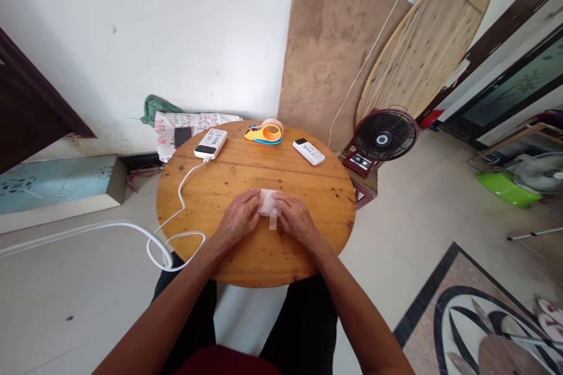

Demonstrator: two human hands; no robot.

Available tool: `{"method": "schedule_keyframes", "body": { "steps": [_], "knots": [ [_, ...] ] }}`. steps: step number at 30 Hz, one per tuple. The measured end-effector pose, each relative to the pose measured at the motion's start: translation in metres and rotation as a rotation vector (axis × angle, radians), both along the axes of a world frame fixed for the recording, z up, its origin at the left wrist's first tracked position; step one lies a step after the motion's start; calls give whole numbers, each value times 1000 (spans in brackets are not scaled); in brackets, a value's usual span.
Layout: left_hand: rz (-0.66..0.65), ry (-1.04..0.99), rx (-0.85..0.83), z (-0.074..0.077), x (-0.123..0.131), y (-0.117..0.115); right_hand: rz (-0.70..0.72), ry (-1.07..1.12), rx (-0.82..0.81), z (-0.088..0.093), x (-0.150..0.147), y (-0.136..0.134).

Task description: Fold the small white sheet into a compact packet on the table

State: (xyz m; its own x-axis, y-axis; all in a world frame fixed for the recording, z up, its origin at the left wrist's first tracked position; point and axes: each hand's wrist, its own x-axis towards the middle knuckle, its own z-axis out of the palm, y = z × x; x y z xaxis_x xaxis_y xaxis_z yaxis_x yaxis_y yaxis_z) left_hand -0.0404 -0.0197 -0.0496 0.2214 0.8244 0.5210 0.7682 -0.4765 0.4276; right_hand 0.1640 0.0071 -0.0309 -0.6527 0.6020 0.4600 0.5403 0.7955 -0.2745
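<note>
Wood, honey-coloured and knotted, makes up the round table (264,176), which stands on a pale tiled floor before a white wall. A plywood board (325,41) and a round wooden top (426,35) lean against the far wall, with a small fan (385,136) just right of the table. Along the far edge lie a power bank (212,143) with a white cable (180,187) trailing off the left side, an orange tape dispenser (265,132) and a remote (308,151).

A green basin (505,188) sits far right; its contents cannot be told. A printed sack (193,124) slumps behind the table.

At the table's middle, the left hand (237,220) and right hand (297,220) rest on the wood, fingers curled and pinching a white packet (268,204) between them.
</note>
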Motion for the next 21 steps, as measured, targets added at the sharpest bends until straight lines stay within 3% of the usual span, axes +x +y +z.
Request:
{"method": "schedule_keyframes", "body": {
  "steps": [3, 6, 15, 18, 21],
  "knots": [
    [-2, -2, -21, 4, 4, -4, -5, 0, 13, 0, 0, 0],
    [-93, 43, -16, 4, 10, 0, -14, 6, 25, 0, -1, -1],
    [-171, 2, 34, -24, 13, 19, -50, -4, 64, -3, -2, -5],
    [-174, -10, 70, -26, 12, 19, -81, -17, 51, -3, 1, -9],
    [-169, -21, 80, -24, 12, 18, -117, 3, 4, 11, 11, -17]
  ]
}}
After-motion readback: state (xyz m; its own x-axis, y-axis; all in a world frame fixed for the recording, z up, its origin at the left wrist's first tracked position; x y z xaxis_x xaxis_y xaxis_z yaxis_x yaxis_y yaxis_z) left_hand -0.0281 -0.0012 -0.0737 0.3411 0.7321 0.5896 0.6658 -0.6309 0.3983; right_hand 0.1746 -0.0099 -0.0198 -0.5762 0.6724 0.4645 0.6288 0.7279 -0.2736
